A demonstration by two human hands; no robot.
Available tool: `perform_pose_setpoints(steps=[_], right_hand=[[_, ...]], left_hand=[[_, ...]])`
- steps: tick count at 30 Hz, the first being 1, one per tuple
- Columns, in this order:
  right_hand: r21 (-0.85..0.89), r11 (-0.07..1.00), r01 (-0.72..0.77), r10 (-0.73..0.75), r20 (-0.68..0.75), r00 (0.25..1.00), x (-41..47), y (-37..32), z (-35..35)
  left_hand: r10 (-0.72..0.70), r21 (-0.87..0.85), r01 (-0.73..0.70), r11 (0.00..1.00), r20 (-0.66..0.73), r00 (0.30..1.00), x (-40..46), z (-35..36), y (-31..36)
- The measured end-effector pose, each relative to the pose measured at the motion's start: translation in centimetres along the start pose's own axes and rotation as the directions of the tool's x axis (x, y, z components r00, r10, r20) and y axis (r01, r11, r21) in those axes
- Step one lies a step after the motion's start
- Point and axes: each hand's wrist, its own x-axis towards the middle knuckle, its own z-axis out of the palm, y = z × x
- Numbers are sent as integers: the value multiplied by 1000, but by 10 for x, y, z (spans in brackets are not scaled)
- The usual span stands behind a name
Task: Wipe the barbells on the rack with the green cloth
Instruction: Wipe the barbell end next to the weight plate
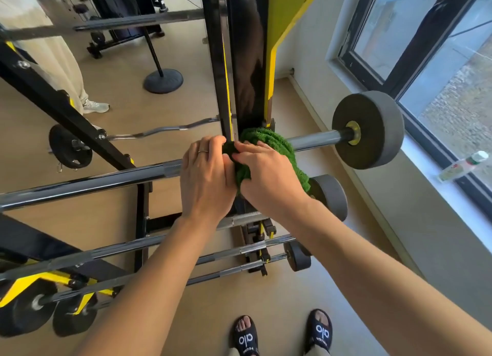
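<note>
A green cloth [277, 145] is draped over the top barbell [106, 181] where it meets the black and yellow rack upright [247, 76]. My left hand [206, 177] lies over the bar beside the upright, its fingertips pinching the cloth's left edge. My right hand [269, 181] grips the bunched cloth from the right. The bar runs on to a grey weight plate [372, 129] at the right. Several more barbells [149, 246] lie on lower rack levels beneath my arms.
A window [431, 49] and sill with a plastic bottle [463, 166] line the right wall. A curl bar [159, 132] hangs behind the rack. Another person's legs [66, 63] stand at the left. A round stand base [163, 80] sits on the floor.
</note>
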Motion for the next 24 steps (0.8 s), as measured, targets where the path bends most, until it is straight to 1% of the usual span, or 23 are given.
perform_pose_setpoints(steps=[1, 2, 3, 4, 5, 6, 7, 8, 9, 10, 11, 12, 15, 17, 18, 20, 22, 23, 24], right_hand=[[97, 994, -58, 55, 33, 998, 0, 7, -6], [249, 958, -142, 129, 71, 989, 0, 13, -15], [427, 876, -225, 198, 106, 974, 0, 17, -24], [590, 757, -281, 255, 128, 958, 0, 21, -33], [731, 612, -301, 302, 135, 944, -2, 24, -41], [844, 450, -291, 349, 134, 928, -6, 29, -47], [921, 272, -279, 408, 153, 900, -11, 36, -52], [959, 91, -268, 456, 199, 867, -16, 44, -56], [965, -66, -254, 490, 253, 834, -22, 54, -59], [955, -188, -228, 508, 294, 810, -29, 66, -62], [940, -276, -201, 534, 324, 781, -35, 78, -63], [924, -327, -198, 569, 360, 740, -44, 89, -65], [872, -381, -308, 658, 490, 572, -69, 113, -60], [835, -424, -351, 686, 549, 477, -79, 128, -39], [819, -449, -357, 686, 572, 449, -82, 136, -25], [796, -473, -378, 685, 602, 410, -80, 147, -2], [790, -457, -410, 681, 607, 411, -72, 155, 16], [798, -426, -427, 689, 592, 419, -67, 161, 25], [822, -352, -448, 721, 543, 430, -62, 167, 35]], left_hand=[[10, -15, -10, 1000, -7, 1000, 0, 0, 3], [24, -38, -25, 999, -24, 999, 0, -1, 8], [40, -65, -43, 997, -53, 998, 1, -3, 15], [57, -89, -64, 994, -85, 995, 2, -5, 23], [72, -104, -84, 991, -114, 991, 3, -6, 32], [82, -113, -98, 989, -137, 987, 4, -7, 41], [86, -119, -104, 987, -152, 985, 4, -7, 49], [84, -125, -106, 987, -164, 983, 3, -6, 55], [79, -134, -103, 986, -174, 982, 0, -3, 61], [72, -151, -100, 984, -181, 981, -3, 0, 66], [67, -174, -100, 980, -184, 981, -6, 4, 70], [65, -195, -101, 976, -181, 981, -10, 8, 74], [61, -199, -92, 976, -154, 986, -29, 28, 86], [-19, -221, -10, 975, -126, 992, -47, 46, 87], [-81, -234, 56, 971, -99, 992, -58, 57, 86], [-177, -203, 169, 964, -22, 984, -79, 78, 78], [-202, -124, 211, 969, 84, 976, -95, 96, 68], [-193, -89, 208, 974, 150, 970, -100, 106, 64], [-170, -59, 186, 981, 211, 963, -104, 115, 61]])
